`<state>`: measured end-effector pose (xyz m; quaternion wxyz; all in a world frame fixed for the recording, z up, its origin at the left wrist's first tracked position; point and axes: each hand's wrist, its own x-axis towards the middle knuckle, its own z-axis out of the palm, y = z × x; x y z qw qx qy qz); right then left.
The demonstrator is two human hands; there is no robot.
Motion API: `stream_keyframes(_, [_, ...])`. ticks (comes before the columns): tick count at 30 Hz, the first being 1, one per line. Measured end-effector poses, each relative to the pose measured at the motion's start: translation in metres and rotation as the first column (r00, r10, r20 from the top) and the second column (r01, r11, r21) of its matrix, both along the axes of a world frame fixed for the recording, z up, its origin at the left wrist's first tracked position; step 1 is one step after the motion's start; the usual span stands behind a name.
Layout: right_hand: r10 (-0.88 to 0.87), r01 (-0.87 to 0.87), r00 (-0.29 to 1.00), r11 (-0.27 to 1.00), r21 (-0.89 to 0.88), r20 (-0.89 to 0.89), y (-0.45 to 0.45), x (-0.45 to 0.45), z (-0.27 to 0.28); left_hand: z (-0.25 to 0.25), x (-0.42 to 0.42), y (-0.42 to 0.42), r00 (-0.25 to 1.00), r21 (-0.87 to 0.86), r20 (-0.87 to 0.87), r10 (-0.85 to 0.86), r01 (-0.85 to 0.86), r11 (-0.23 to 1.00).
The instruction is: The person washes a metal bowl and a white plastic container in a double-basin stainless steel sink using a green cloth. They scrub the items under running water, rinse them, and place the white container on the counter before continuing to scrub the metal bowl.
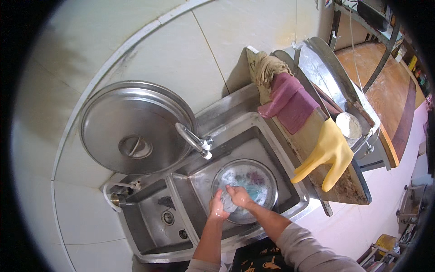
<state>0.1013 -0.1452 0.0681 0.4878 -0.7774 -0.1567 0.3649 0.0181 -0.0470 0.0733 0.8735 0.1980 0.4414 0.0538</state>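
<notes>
A wet grey cloth (228, 202) is gripped between both of my hands, over the near left part of a round metal basin (277, 190). My left hand (217, 205) has its fingers around the cloth's left side. From the right, my right hand (240, 196) presses on the same cloth. Soapy water (234, 171) with white foam lies in the basin, and a teal cloth (255, 192) shows in it. A dark purplish patch is beside the foam, too blurred to name. The basin stands inside the larger bowl of a stainless steel sink (197, 190).
A tap (193, 139) reaches over the sink from the back. Behind it leans a large round metal lid (112, 136). Yellow rubber glove (328, 149), pink cloth (289, 98) and beige rag (270, 68) hang on the right-hand board. The smaller sink bowl (153, 221) is at left.
</notes>
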Motion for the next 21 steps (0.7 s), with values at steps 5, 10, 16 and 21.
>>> stream_keyframes(5, [-0.11,0.366,0.741,0.893,0.262,-0.662,-0.019,0.025,0.0,0.063,0.018,-0.009,0.974,-0.056,0.227,0.022,-0.009,0.998])
stream_keyframes(10, [0.207,0.436,0.481,0.787,0.437,-0.852,-0.022,-0.018,0.051,0.04,0.004,0.006,0.882,0.714,-0.414,-0.223,0.467,0.521])
stream_keyframes(16, [0.289,0.131,0.592,0.887,0.443,-0.752,-0.028,0.001,0.071,0.094,-0.017,0.002,0.885,0.72,-0.146,-0.441,0.401,0.567])
stream_keyframes(21, [0.653,-0.419,0.754,0.566,0.71,-0.075,-0.048,0.051,0.012,0.176,-0.016,-0.038,0.585,0.612,-0.692,-0.422,0.165,-0.774])
